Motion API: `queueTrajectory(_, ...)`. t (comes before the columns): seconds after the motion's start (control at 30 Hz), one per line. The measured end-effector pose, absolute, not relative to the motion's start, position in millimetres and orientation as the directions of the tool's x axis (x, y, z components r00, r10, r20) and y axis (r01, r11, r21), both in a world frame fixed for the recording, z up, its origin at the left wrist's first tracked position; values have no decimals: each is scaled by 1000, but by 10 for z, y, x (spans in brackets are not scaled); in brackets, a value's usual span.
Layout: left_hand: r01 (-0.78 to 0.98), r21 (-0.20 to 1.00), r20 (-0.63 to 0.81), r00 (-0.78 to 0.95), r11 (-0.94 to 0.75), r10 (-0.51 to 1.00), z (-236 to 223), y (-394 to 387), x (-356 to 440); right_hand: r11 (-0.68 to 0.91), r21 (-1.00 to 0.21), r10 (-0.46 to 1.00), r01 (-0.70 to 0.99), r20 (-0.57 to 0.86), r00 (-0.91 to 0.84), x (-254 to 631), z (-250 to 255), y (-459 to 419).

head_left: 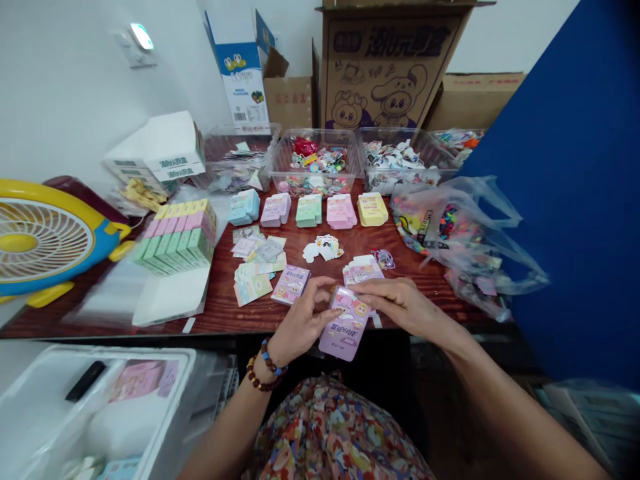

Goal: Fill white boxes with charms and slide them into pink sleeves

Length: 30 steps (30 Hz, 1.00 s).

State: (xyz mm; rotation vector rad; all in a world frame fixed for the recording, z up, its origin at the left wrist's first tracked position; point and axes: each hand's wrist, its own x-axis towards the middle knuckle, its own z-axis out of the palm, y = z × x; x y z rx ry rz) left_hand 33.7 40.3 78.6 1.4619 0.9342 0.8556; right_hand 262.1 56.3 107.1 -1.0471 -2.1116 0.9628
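Both of my hands grip a small purple printed box (345, 333) over the table's front edge. My left hand (307, 312) pinches its left side, thumb across the front. At its upper right corner, the fingers of my right hand (395, 300) close on the edge. Beside my left hand lies another purple box (291, 284). Partly hidden behind my right hand is a stack of purple boxes (364, 268), with a purple cord ring (383, 259) next to it. White die-cut stickers (323, 248) lie beyond my hands, and a pile of small cards (260, 261) is left of them.
Folded boxes in blue, lilac, green, pink and yellow (373, 209) form a row. Clear bins (316, 160) of trinkets stand behind. At right is a plastic bag (450, 220) by a blue panel (565, 220); at left, a tray of boxes (175, 240), a fan (50, 233) and a foam box (185, 373).
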Motion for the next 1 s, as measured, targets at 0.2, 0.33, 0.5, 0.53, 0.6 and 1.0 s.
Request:
queueTrajectory(0.2, 99, 993, 11, 493, -68, 870, 729, 411, 310, 528, -734, 812, 427, 290, -506, 2611, 844, 454)
queueTrajectory(0.33, 11, 1000, -18, 480, 14, 877, 711, 429, 313, 471, -785, 864, 404, 318, -389, 2605, 769, 431)
queueTrajectory(0.5, 35, 999, -23, 498, 7, 867, 694, 448, 301, 390, -876, 898, 283, 293, -329, 2606, 738, 431)
queueTrajectory(0.53, 50, 999, -24, 504, -1, 863, 690, 452, 295, 357, -898, 903, 256, 262, -341, 2604, 735, 432)
queueTrajectory(0.6, 67, 998, -21, 512, -15, 859, 689, 459, 282, 256, -943, 911, 212, 162, -378, 2597, 730, 445)
queueTrajectory(1.0, 102, 945, 283, 212, -309, 935, 538, 467, 317, -319, -888, 938, -331, -245, -245, 2110, 696, 822)
